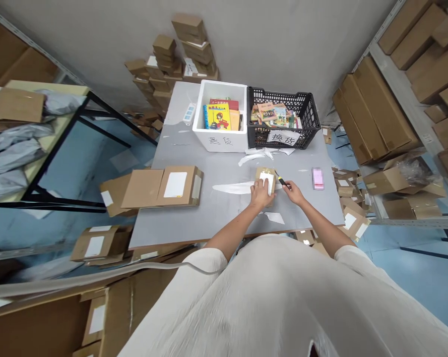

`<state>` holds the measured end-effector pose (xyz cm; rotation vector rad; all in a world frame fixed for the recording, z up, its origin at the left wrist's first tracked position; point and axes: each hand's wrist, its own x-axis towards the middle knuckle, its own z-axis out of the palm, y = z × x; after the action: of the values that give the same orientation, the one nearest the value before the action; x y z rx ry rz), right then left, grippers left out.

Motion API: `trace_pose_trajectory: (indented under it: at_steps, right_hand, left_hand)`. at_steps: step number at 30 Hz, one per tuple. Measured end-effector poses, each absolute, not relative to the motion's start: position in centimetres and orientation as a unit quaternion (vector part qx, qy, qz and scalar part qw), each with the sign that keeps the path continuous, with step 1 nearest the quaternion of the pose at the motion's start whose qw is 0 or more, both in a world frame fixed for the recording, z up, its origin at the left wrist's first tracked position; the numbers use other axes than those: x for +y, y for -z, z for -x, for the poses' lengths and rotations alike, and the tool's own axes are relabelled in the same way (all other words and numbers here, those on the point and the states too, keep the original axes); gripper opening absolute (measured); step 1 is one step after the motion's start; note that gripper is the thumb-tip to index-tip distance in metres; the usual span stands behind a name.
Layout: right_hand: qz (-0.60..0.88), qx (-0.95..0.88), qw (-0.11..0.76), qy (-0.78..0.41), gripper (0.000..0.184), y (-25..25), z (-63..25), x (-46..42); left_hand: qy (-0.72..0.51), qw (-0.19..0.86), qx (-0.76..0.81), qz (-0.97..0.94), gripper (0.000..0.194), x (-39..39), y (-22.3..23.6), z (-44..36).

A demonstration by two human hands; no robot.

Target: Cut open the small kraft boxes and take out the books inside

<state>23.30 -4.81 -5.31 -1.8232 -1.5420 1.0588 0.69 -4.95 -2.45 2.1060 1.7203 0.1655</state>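
Left hand (pixel 260 193) on a small box (pixel 260 173), right hand (pixel 292 192) on a cutter (pixel 281 180).
The left hand is spread a bit, pressing the top. The right is curled around the cutter, at 3 o'clock from the box, which sits on the grey table (pixel 224 218).

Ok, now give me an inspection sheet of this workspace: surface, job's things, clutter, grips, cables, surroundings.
Surface: grey table; white bin and black crate, both holding books, stand at the back.
Job's things: small cardboard box, white-labelled; yellow-and-black cutter.
Clutter: white scraps; larger cardboard box at left; phone at right.
Grips: left grip rests on the small box; right grip holds the cutter.
Cables: pale cord-like strip, lower left; nature unclear.
Surroundings: stacked boxes by the wall; loaded shelf at right.
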Motion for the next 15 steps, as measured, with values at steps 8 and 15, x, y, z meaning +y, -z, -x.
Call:
trace_pose_trajectory:
  at_steps: [8, 15]
  right_hand:
    - [0.676, -0.515, 0.312, -0.425, 0.049, 5.1, -23.5, -4.5]
    - [0.638, -0.420, 0.316, -0.562, 0.040, 4.8, -21.1, -5.8]
  left_hand:
    - [0.039, 0.195, 0.488, -0.850, 0.100, -4.4, 2.1, 1.6]
    - [0.041, 0.185, 0.452, -0.872, 0.097, -4.0, 1.9, 4.5]
